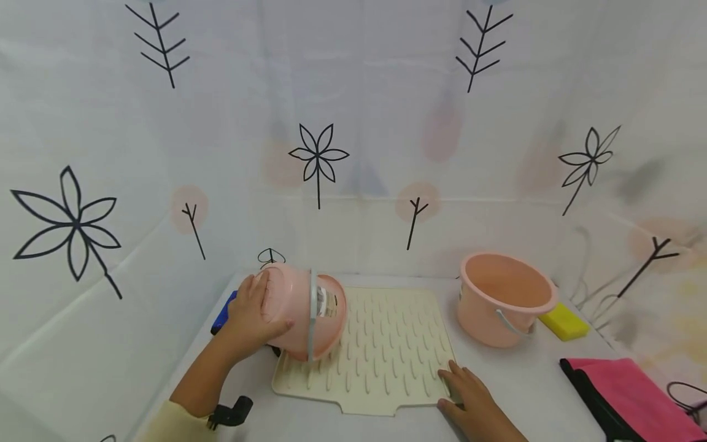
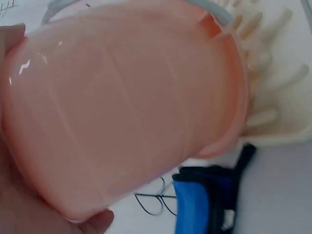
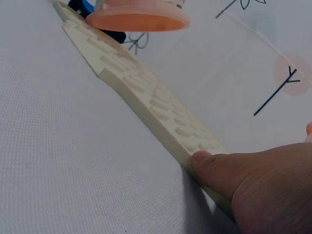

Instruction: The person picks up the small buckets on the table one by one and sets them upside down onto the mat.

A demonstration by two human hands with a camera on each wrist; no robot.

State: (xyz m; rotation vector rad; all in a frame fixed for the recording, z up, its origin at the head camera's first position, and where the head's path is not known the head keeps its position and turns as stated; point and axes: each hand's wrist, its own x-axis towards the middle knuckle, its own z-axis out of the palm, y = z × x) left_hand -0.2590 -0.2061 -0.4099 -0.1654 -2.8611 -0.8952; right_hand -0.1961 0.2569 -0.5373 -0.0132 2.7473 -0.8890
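Note:
A pink bucket (image 1: 287, 313) lies tipped on its side over the left part of a cream draining board (image 1: 394, 344) with raised ridges. My left hand (image 1: 248, 316) grips it around its base, and its mouth faces right. The pale grey handle crosses the bucket's side. In the left wrist view the bucket (image 2: 122, 107) fills most of the picture, with fingers at its base end. My right hand (image 1: 469, 399) holds the board's front right corner. The right wrist view shows the thumb (image 3: 214, 168) against the board's edge; the other fingers are hidden there.
A second pink bucket (image 1: 480, 322) stands upright at the back right. Beside it lie a yellow sponge (image 1: 566, 322) and a pink and black cloth item (image 1: 629, 393). A blue and black item (image 2: 200, 200) sits behind the tipped bucket. Patterned white curtain hangs behind the table.

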